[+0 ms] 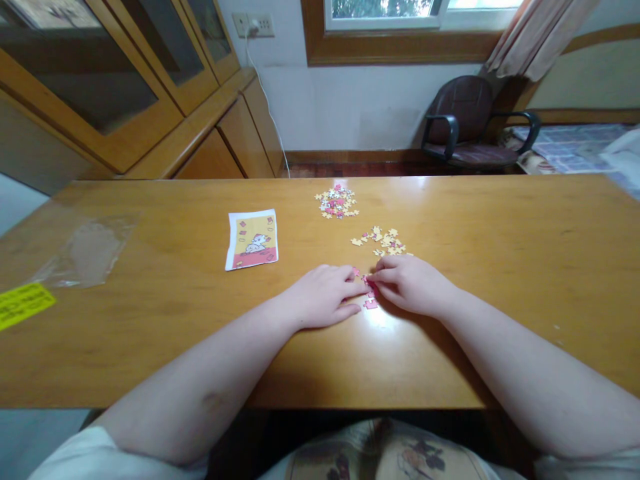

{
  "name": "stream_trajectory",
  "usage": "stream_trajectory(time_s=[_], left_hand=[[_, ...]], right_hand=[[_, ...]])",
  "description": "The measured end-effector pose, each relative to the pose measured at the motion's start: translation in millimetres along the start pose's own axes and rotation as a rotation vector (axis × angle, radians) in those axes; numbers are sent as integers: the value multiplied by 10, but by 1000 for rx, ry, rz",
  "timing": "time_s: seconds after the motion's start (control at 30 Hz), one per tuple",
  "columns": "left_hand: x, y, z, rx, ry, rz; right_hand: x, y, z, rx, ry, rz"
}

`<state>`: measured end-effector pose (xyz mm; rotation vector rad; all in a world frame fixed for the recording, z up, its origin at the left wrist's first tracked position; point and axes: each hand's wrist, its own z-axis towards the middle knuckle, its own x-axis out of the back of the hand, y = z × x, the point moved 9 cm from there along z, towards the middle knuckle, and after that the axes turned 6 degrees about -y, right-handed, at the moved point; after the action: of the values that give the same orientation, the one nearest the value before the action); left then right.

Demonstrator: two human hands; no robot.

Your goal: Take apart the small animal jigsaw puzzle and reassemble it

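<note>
Several pink jigsaw puzzle pieces [371, 304] lie on the table between my two hands. My left hand [327, 297] rests on the tabletop, its fingers stretched out and apart, with the fingertips touching the pink pieces. From the other side, my right hand [413, 283] bends over the same pieces, thumb and fingers pinched on a pink one that they partly cover. Just beyond my right hand are loose yellow puzzle pieces [393, 245]. Farther back sits a mixed pile of puzzle pieces [337, 202] in pink, yellow and white.
A picture card [257, 239] with a white animal on yellow and pink lies left of the pieces. On the wooden table's [175, 333] left side are a clear plastic bag [95, 250] and a yellow label [25, 305]. Cabinets [195, 127] and an office chair [465, 123] stand beyond.
</note>
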<state>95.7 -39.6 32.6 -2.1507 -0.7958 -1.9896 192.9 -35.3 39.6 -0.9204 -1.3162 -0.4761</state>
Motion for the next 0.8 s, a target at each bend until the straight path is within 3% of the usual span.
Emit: stream_trajectory(time_s=[0.17,0.43,0.8], left_hand=[[55,-53,0,17,59,-98],[171,-502,-84,367,238,-160],[68,-352,-2,220,143,-163]], right_hand=[[12,9,-2,-33,-2,-32],[38,32,4,-53,-7,-45],[-1,-24,59,-138,91,-26]])
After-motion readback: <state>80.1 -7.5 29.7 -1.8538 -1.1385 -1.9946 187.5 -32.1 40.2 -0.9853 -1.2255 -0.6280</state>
